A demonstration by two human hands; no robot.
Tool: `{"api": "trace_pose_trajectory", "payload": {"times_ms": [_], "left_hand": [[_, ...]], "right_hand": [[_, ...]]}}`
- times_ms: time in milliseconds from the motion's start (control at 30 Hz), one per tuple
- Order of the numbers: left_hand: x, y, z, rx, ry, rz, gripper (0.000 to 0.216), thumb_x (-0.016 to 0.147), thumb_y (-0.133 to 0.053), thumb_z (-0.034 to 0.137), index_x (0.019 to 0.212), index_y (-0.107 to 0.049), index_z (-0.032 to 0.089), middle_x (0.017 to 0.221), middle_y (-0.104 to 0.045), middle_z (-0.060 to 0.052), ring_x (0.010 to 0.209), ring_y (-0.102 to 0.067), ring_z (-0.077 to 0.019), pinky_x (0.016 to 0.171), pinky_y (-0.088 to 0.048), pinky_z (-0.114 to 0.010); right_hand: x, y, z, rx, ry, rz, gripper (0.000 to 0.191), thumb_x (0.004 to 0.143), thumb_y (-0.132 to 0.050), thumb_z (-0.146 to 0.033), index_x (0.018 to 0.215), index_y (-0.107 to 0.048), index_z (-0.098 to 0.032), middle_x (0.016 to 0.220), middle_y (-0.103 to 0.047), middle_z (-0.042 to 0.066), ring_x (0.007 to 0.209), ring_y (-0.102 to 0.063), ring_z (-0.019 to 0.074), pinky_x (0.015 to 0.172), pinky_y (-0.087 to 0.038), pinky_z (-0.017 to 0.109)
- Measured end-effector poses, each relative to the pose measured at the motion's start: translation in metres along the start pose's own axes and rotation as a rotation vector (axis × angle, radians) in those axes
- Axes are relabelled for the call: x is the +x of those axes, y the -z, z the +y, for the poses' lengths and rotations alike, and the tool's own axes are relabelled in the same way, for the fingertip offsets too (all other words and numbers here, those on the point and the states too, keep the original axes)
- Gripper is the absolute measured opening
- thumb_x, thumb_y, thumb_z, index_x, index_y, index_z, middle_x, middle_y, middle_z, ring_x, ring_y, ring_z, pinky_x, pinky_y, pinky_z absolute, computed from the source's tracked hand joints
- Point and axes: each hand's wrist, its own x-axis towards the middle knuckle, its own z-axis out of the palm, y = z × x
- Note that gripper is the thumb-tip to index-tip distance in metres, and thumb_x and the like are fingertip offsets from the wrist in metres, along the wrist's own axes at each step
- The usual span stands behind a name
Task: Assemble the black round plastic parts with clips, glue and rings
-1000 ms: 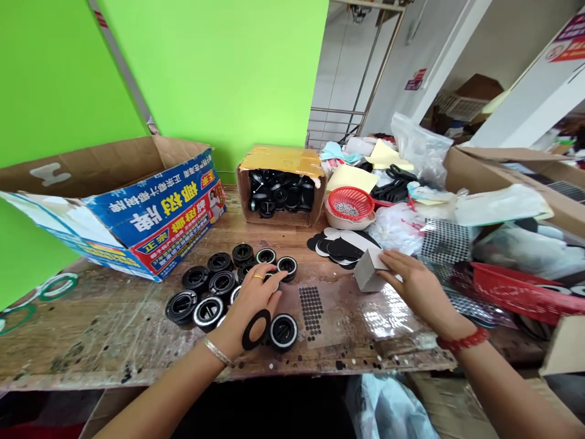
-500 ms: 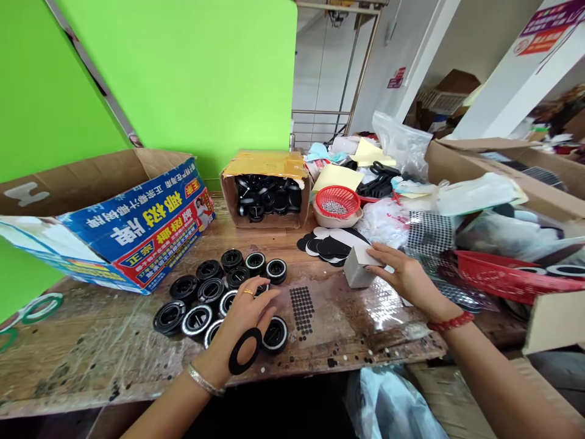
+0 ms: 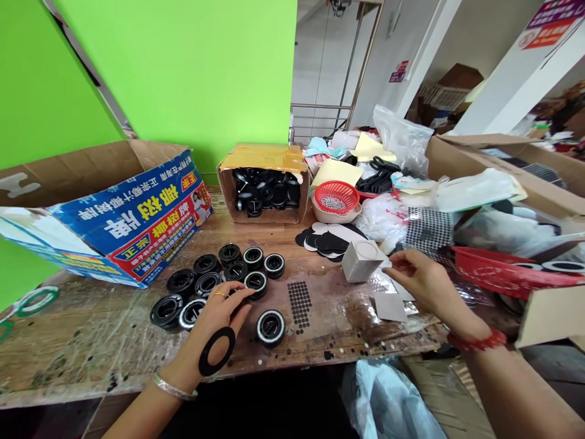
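Observation:
My left hand hovers over several black round parts, its fingers apart and the fingertips by a black round part with a white ring. A flat black ring lies against this hand near the thumb. Another white-ringed round part sits apart, right of the hand. My right hand has thumb and forefinger pinched at the right edge of a pale square block. A circle outline shows on the block's top. Whatever is in the pinch is too small to make out. In front lies a grey square card.
A sheet of small black dots lies mid-table. Behind stand an open carton of black parts, a red basket and black and white oval pieces. A blue printed carton is left; a red tray and plastic bags crowd the right.
My right hand has moved off the block's top to its right side, and a grey square card now shows on the table. My left hand has shifted left, uncovering round parts.

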Motion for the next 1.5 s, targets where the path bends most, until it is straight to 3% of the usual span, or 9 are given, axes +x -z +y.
{"api": "trace_pose_trajectory", "payload": {"times_ms": [133,233,433,633,733,867,1067,1300,1500], "left_hand": [[0.002,0.01,-0.003,0.051,0.066,0.005,0.026,0.09,-0.052,0.024,0.11,-0.069,0.023,0.104,-0.064,-0.009,0.1,-0.06,-0.0241,0.089,-0.055,-0.04],[0.0,0.021,-0.006,0.078,0.096,-0.003,0.026,0.089,-0.054,0.024,0.11,-0.069,0.023,0.103,-0.065,-0.008,0.099,-0.06,-0.0241,0.088,-0.054,-0.04],[-0.014,0.038,-0.017,0.071,0.203,-0.02,0.027,0.089,-0.054,0.021,0.112,-0.069,0.02,0.105,-0.064,-0.009,0.1,-0.06,-0.0237,0.09,-0.053,-0.04],[-0.022,0.038,-0.033,0.067,0.249,0.008,0.027,0.091,-0.055,0.027,0.113,-0.068,0.022,0.108,-0.063,-0.009,0.105,-0.057,-0.0247,0.094,-0.051,-0.044],[-0.02,0.034,-0.035,0.118,0.242,0.026,0.027,0.092,-0.055,0.029,0.114,-0.069,0.02,0.109,-0.061,-0.01,0.109,-0.054,-0.0266,0.097,-0.049,-0.046],[-0.015,0.03,-0.034,0.218,0.264,-0.03,0.029,0.093,-0.056,0.03,0.117,-0.068,0.021,0.119,-0.057,-0.013,0.116,-0.048,-0.0311,0.099,-0.045,-0.051],[-0.008,0.026,-0.039,0.296,0.278,-0.074,0.035,0.095,-0.052,0.037,0.126,-0.062,0.025,0.127,-0.052,-0.014,0.123,-0.041,-0.033,0.101,-0.041,-0.053],[0.003,0.019,-0.04,0.35,0.248,-0.145,0.038,0.096,-0.05,0.039,0.129,-0.062,0.024,0.135,-0.05,-0.016,0.129,-0.037,-0.0365,0.104,-0.036,-0.055],[0.005,0.02,-0.039,0.354,0.243,-0.15,0.036,0.097,-0.048,0.041,0.124,-0.065,0.025,0.134,-0.052,-0.014,0.128,-0.039,-0.0356,0.104,-0.037,-0.054]], "right_hand": [[0.029,-0.028,-0.023,-0.119,0.114,-0.017,0.021,0.081,-0.058,-0.042,0.077,-0.056,-0.022,0.078,-0.064,0.009,0.073,-0.06,0.0233,0.067,-0.048,0.034],[0.045,-0.037,-0.029,-0.168,0.13,-0.134,0.024,0.078,-0.056,-0.04,0.063,-0.048,-0.024,0.065,-0.058,0.005,0.061,-0.056,0.0205,0.059,-0.043,0.032],[0.051,-0.024,-0.025,-0.083,0.138,-0.199,0.047,0.08,-0.048,-0.065,0.053,-0.043,-0.027,0.047,-0.052,0.003,0.041,-0.046,0.0165,0.043,-0.032,0.031],[0.051,-0.007,-0.084,0.005,0.066,0.079,0.041,0.084,-0.053,-0.064,0.073,-0.059,-0.025,0.064,-0.066,0.01,0.052,-0.058,0.022,0.05,-0.041,0.036],[0.056,-0.043,-0.133,0.293,0.107,-0.051,0.032,0.082,-0.059,-0.056,0.079,-0.065,-0.024,0.074,-0.069,0.007,0.061,-0.062,0.021,0.058,-0.048,0.034],[0.066,-0.119,-0.187,0.571,0.052,-0.348,0.027,0.08,-0.061,-0.046,0.078,-0.064,-0.02,0.066,-0.066,0.004,0.05,-0.055,0.014,0.046,-0.044,0.026],[0.083,-0.197,-0.227,0.527,-0.07,-0.516,0.018,0.084,-0.055,-0.031,0.076,-0.062,-0.017,0.053,-0.06,-0.001,0.043,-0.052,0.0115,0.042,-0.04,0.021],[0.084,-0.205,-0.242,0.276,0.105,-0.499,0.019,0.086,-0.057,-0.017,0.071,-0.068,-0.017,0.085,-0.069,0.009,0.082,-0.063,0.02,0.076,-0.045,0.028],[0.07,-0.188,-0.24,-0.078,0.291,-0.529,0.031,0.092,-0.046,-0.013,0.105,-0.073,-0.014,0.111,-0.063,0.014,0.094,-0.061,0.0219,0.078,-0.044,0.029]]}}
